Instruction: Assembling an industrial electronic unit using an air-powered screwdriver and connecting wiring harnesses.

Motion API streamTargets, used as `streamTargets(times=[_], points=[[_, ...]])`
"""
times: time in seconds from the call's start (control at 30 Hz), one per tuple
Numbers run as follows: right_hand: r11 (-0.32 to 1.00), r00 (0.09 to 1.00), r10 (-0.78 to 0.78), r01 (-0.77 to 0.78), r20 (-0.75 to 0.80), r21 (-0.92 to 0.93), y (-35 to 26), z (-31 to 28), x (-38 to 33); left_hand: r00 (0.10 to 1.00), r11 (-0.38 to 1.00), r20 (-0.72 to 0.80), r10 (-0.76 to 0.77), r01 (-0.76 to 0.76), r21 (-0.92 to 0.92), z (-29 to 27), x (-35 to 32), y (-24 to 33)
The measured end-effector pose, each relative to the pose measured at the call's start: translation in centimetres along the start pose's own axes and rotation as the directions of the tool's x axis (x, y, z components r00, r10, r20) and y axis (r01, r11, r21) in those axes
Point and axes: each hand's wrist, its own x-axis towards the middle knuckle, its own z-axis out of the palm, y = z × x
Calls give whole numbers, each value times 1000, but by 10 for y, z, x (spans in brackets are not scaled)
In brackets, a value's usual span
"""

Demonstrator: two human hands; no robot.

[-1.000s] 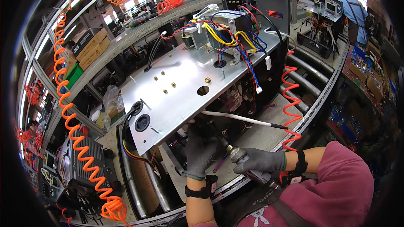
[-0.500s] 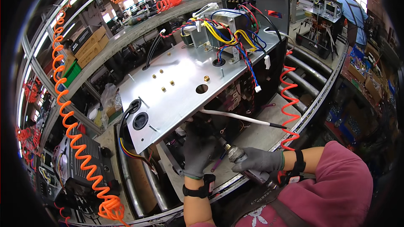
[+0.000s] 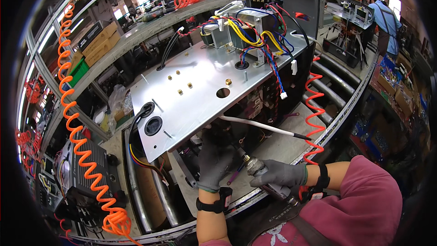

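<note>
At nine o'clock an orange coiled air hose [image 3: 77, 155] hangs down the left side, past a black ribbed unit [image 3: 88, 173] lying low on the counter [image 3: 282, 148]. In the middle stands the thing being worked on: a metal chassis [image 3: 200, 91] whose bare sheet top panel tilts from eight o'clock up toward one o'clock, with brass standoffs [image 3: 228, 81] on it and a cluster of transformers and coloured wiring [image 3: 248, 34] at its twelve o'clock end.

The left hand [image 3: 214, 157], gloved in grey, reaches up under the near edge of the panel at six o'clock. Its fingers curl into the dark interior, and I cannot tell whether they grip a part or only steady something there. Just to its right, at five o'clock, the right hand [image 3: 277, 175] is closed around the body of a powered screwdriver [image 3: 255, 166], whose tip points up and left into the same opening. A white cable [image 3: 264, 127] runs across just above both hands.

The step in hand looks like driving a fastener inside the chassis, below the panel's edge. The next move calls for the bit seated square on the screw head, the left hand holding the part in line, and the white cable and loose wires kept clear of the spinning tip.
</note>
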Motion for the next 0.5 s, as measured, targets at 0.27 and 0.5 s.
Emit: streamTargets(times=[0.27,0.5], points=[[998,999,-29,27,-36,-63,1,-2,0,1000,999,1,-11,11,-38,1,1,-14],[997,998,-34,31,-45,-77,7,-5,4,999,999,-15,49,-49,-17,2,1,-20]])
